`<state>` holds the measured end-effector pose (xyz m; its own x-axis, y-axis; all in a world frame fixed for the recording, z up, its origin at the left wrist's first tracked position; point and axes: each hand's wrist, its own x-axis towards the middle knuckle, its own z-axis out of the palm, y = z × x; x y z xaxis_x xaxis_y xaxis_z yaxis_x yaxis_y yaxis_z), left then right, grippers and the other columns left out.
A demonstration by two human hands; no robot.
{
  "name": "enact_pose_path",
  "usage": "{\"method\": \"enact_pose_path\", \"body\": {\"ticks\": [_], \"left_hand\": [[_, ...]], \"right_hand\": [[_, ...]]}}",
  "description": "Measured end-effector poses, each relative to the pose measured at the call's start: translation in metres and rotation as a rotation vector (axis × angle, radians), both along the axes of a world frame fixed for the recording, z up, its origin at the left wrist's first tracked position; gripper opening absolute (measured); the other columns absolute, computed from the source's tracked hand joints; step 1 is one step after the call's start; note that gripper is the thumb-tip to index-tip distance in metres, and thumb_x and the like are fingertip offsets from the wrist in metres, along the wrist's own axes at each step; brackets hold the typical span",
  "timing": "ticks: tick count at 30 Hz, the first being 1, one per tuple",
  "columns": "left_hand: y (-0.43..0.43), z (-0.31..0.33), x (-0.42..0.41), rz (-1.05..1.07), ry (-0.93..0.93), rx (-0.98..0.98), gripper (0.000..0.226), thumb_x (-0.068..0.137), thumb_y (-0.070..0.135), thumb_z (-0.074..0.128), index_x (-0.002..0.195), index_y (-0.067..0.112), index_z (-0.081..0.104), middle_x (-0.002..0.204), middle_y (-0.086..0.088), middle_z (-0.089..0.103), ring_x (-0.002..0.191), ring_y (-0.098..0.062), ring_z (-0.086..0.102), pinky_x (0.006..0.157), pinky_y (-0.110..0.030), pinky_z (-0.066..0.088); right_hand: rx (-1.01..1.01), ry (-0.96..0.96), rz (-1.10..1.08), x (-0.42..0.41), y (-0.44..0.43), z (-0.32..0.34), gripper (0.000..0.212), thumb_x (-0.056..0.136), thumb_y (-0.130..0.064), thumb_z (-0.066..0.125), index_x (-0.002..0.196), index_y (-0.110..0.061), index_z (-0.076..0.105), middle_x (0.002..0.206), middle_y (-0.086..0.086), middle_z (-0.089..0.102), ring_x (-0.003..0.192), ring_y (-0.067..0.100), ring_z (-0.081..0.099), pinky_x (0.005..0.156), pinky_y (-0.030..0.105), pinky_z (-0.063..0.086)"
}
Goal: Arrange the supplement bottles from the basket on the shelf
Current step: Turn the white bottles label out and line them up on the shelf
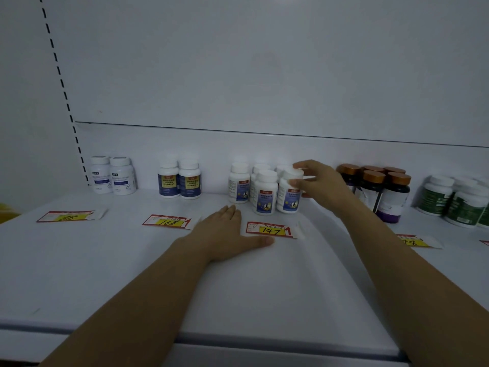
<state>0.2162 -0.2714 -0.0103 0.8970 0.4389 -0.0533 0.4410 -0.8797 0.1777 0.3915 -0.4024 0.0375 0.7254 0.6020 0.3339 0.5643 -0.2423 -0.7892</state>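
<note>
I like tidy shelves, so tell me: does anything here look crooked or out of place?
Only the white bottle gripped by the right hand seems to lean a little, top toward the right, beside its upright neighbours. Nothing else stands out.

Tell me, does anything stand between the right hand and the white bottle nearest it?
Nothing visible does. The right hand grips that white bottle, at the front right of its group on the shelf. The left hand lies flat, off to the side.
</note>
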Motion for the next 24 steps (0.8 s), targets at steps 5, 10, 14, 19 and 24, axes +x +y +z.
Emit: {"method": "enact_pose_path", "body": {"ticks": [5,10,14,19,24], "left_hand": [[0.000,0.000,0.000,-0.001,0.025,0.020,0.108,0.073,0.085,0.027,0.151,0.014,0.002,0.159,-0.001,-0.003,0.146,-0.013,0.000,0.117,-0.038,0.005],[-0.002,0.001,-0.001,-0.007,0.041,0.017,0.106,0.075,0.083,0.026,0.151,0.015,0.000,0.159,-0.001,-0.005,0.146,-0.013,-0.001,0.116,-0.036,0.004],[-0.002,0.001,0.000,-0.012,0.040,0.018,0.106,0.075,0.084,0.025,0.151,0.014,-0.001,0.159,-0.001,-0.004,0.146,-0.013,-0.001,0.116,-0.035,0.003],[0.000,0.001,0.001,-0.017,0.041,-0.001,0.108,0.074,0.085,0.026,0.151,0.014,-0.002,0.159,-0.002,-0.004,0.146,-0.014,-0.001,0.116,-0.034,0.002],[0.001,0.001,0.002,-0.020,0.027,-0.009,0.109,0.074,0.085,0.028,0.151,0.014,-0.003,0.159,-0.002,-0.004,0.146,-0.015,0.000,0.116,-0.033,0.002]], "right_hand": [[-0.028,0.004,0.037,0.000,0.002,-0.007,0.030,0.088,-0.014,0.066,0.116,-0.021,0.057,0.118,0.005,0.057,0.100,0.022,0.061,0.085,0.037,0.056],[-0.135,0.017,0.061,-0.003,0.002,-0.006,0.039,0.089,-0.022,0.064,0.126,-0.026,0.050,0.117,0.002,0.056,0.108,0.021,0.058,0.095,0.041,0.051],[-0.079,-0.191,0.010,-0.016,0.006,0.015,0.045,0.092,-0.031,0.058,0.135,-0.022,0.047,0.132,0.006,0.050,0.115,0.019,0.053,0.088,0.027,0.043],[-0.252,-0.519,0.036,-0.032,0.055,0.050,0.038,0.095,-0.029,0.053,0.131,-0.016,0.053,0.132,0.008,0.054,0.118,0.020,0.051,0.088,0.022,0.035],[-0.649,-0.649,0.091,-0.038,0.118,0.054,0.042,0.098,-0.028,0.044,0.137,-0.011,0.045,0.136,0.015,0.044,0.121,0.031,0.047,0.099,0.038,0.042]]}}
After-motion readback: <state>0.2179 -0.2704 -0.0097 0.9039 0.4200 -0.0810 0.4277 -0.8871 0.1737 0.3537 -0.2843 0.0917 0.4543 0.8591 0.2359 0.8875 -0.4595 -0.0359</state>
